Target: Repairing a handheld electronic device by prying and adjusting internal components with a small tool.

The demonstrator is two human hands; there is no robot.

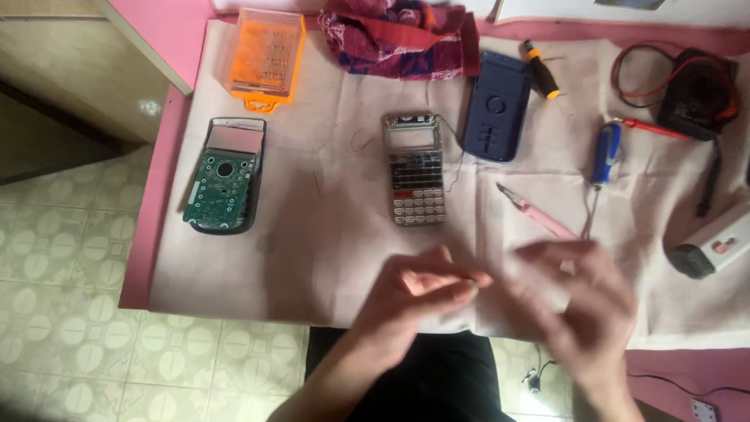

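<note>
Covering the pink bench [148, 234] is a pale cloth [328, 234]; near its far left corner lies an opened calculator with green circuit board [224, 176], mid-cloth a grey keypad front [416, 169]. At the near edge the left hand [418, 293] has fingertips pressed together, whether pinching anything I cannot tell; the right hand [586, 305] is blurred, fingers loosely spread

Left hand [418, 293] and right hand [586, 301], motion-blurred, hover close together above the cloth-covered table [328, 250], fingers curled; contents unclear. Beyond them: calculator keypad shell [416, 170], green circuit board [225, 177], blue back cover [497, 105], pink tweezers [536, 212], blue screwdriver [603, 160].
</note>
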